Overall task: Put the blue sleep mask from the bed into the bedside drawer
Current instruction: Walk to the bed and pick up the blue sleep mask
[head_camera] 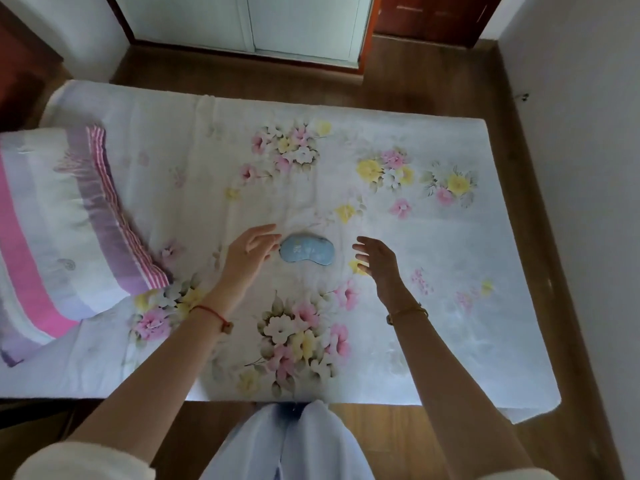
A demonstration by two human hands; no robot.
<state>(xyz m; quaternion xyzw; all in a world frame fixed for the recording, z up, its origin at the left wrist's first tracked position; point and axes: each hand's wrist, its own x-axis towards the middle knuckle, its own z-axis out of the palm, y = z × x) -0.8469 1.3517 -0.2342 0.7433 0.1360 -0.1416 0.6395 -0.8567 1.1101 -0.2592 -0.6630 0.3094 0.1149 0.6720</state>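
The blue sleep mask (307, 251) lies flat on the floral bedsheet (450, 271), near the middle of the bed. My left hand (250, 255) hovers just to its left, fingers spread, fingertips almost at the mask's left edge. My right hand (375, 263) is a short way to the mask's right, also spread and holding nothing. Neither hand grips the mask. No bedside drawer shows in this view.
A striped pink and purple pillow (59, 237) lies at the bed's left end. Wooden floor (433, 81) runs around the bed, with a white door (249, 22) beyond it and a white wall (581, 133) on the right. My legs (294, 445) stand at the bed's near edge.
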